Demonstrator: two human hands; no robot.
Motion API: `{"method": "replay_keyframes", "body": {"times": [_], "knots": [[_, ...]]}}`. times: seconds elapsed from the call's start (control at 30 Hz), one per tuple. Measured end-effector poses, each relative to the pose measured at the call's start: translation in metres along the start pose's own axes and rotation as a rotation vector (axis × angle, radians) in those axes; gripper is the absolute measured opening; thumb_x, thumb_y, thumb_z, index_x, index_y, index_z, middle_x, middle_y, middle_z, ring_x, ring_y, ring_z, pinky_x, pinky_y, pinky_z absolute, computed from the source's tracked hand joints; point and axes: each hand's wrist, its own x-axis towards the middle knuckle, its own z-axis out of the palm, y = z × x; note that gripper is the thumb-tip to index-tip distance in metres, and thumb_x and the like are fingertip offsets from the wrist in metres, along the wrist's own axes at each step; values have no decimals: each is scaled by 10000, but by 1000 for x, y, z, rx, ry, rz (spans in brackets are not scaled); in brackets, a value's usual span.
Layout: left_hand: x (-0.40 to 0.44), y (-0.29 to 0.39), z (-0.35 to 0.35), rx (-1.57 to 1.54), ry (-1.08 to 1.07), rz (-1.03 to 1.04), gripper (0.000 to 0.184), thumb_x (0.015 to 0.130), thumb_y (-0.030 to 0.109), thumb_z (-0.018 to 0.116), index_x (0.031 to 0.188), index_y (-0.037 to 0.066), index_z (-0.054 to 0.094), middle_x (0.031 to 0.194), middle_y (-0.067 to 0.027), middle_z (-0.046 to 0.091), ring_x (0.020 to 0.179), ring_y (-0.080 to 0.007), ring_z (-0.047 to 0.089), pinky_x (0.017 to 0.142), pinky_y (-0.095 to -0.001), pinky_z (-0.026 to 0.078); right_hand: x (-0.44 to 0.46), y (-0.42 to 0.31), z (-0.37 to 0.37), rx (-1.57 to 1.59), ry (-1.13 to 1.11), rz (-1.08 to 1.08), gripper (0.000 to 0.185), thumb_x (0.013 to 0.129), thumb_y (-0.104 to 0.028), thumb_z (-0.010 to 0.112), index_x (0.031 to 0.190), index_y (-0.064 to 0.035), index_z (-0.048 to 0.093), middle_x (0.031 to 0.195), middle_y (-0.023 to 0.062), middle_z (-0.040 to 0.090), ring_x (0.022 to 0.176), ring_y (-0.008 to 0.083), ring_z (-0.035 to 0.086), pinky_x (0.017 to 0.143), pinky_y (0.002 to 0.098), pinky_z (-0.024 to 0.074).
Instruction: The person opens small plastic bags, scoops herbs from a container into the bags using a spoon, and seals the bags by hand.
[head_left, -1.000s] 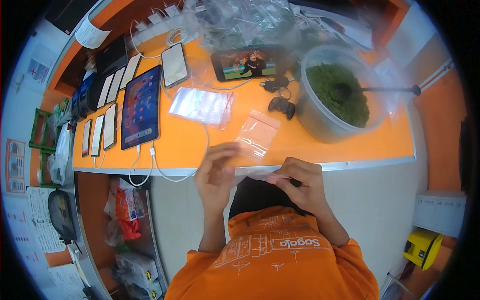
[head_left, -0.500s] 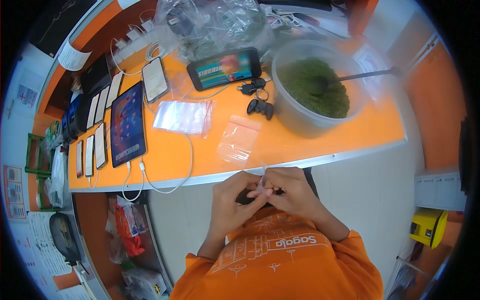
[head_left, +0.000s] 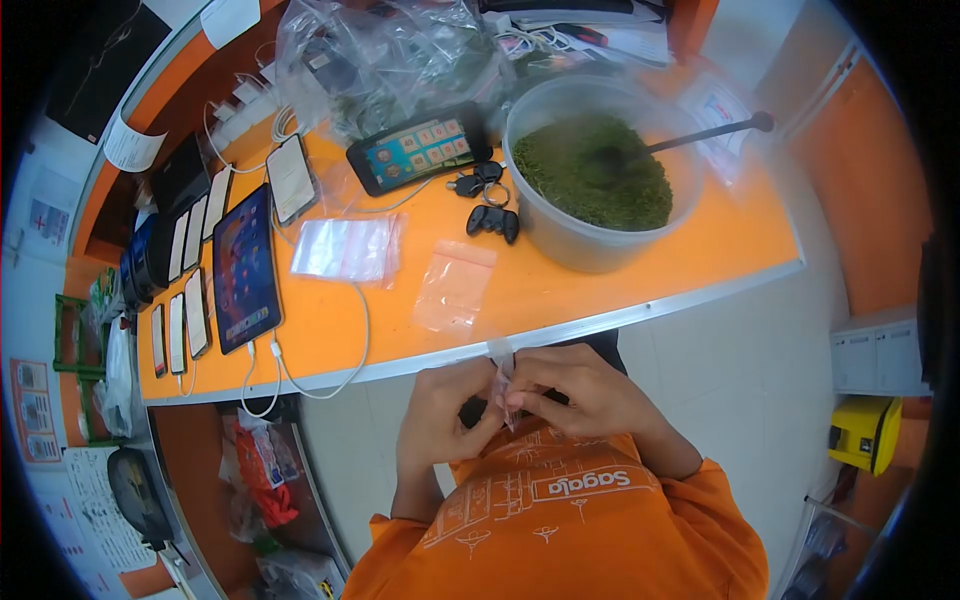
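Observation:
Close to my body, just off the table's front edge, both hands pinch one small clear plastic bag (head_left: 504, 372). My left hand (head_left: 447, 408) is closed on its left side, and my right hand (head_left: 580, 392) grips it from the right. Fingers cover much of the bag, and I cannot make out whether anything is inside. On the table ahead lies a flat zip bag (head_left: 456, 287), with a stack of clear zip bags (head_left: 347, 248) to its left. A translucent tub (head_left: 590, 250) of chopped green leaves (head_left: 592, 175) stands to the right, a dark-handled spoon (head_left: 705, 134) resting in it.
Keys (head_left: 480, 180) and a small black gamepad-shaped fob (head_left: 493, 224) lie beside the tub. Behind them a phone (head_left: 420, 148) shows a picture. A tablet (head_left: 247, 270), several phones and white cables (head_left: 366, 330) occupy the left. Large plastic bags (head_left: 400, 65) fill the back.
The small bag now stands taller between my hands, more of it showing. My fingers have shifted along it. The picture on the phone screen has changed, and the view has tilted slightly.

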Motion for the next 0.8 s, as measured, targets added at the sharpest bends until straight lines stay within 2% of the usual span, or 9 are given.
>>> {"method": "replay_keyframes", "body": {"times": [0.1, 0.17, 0.2, 0.3, 0.4, 0.5, 0.6, 0.7, 0.8], "knots": [[-4, -6, 7, 72, -14, 11, 118, 640, -56, 540, 740, -7, 582, 606, -109, 533, 510, -248, 520, 495, -291, 394, 0, 1, -4, -83, 49, -112, 81, 828, -61, 559, 792, 6, 527, 757, 89, 554, 634, 224, 561, 565, 303, 443], [-4, -13, 16, 171, 71, 85, 70, 652, -13, 584, 676, 10, 522, 570, -102, 475, 466, -254, 472, 448, -324, 364, 0, 1, 0, -181, 98, -105, 89, 826, -57, 553, 791, 10, 507, 721, 101, 534, 604, 250, 552, 546, 320, 436], [-4, -14, 19, 221, 114, 121, 114, 657, 9, 606, 644, 19, 493, 552, -98, 446, 444, -256, 448, 425, -340, 349, 0, 2, 2, -230, 122, -101, 93, 825, -54, 551, 790, 12, 496, 703, 107, 524, 589, 263, 547, 537, 329, 433], [-2, -11, 20, 372, 159, 142, 123, 669, 16, 601, 641, 23, 482, 548, -98, 433, 444, -246, 448, 412, -333, 342, -1, 3, 9, -392, 155, -36, 128, 814, -48, 556, 761, 13, 456, 662, 130, 499, 527, 292, 516, 491, 352, 421], [-4, -14, 27, 456, 258, 194, 150, 682, 24, 594, 623, 28, 456, 540, -93, 422, 436, -236, 438, 403, -329, 336, 1, 2, 12, -497, 212, -139, 152, 791, -28, 558, 722, 7, 428, 618, 137, 465, 490, 311, 493, 455, 362, 413], [-1, -4, 28, 515, 357, 200, 168, 684, 15, 577, 606, 38, 430, 522, -87, 399, 424, -225, 425, 396, -327, 329, 2, 0, 11, -587, 215, -230, 146, 765, -15, 561, 715, 10, 426, 602, 126, 443, 482, 293, 490, 441, 361, 409], [-11, -10, 15, 757, 572, 94, 165, 672, 10, 570, 606, 48, 424, 527, -80, 395, 403, -210, 403, 380, -321, 311, -1, 6, 18, -610, 336, -209, 151, 741, -14, 570, 699, 1, 426, 585, 112, 421, 472, 274, 483, 434, 345, 399], [-9, -7, 8, 716, 568, 194, 168, 665, 6, 562, 600, 49, 413, 532, -75, 388, 380, -201, 371, 363, -310, 290, 2, 2, 16, -701, 354, -321, 150, 728, -14, 579, 690, 0, 434, 594, 103, 415, 456, 246, 462, 424, 317, 388], [-4, -8, 11, 635, 471, 157, 149, 670, 31, 592, 653, 31, 444, 593, -70, 427, 376, -180, 374, 367, -284, 305, 1, 2, 13, -833, 359, -342, 131, 677, -49, 602, 708, -15, 479, 684, 77, 440, 525, 195, 498, 431, 288, 446]]}}
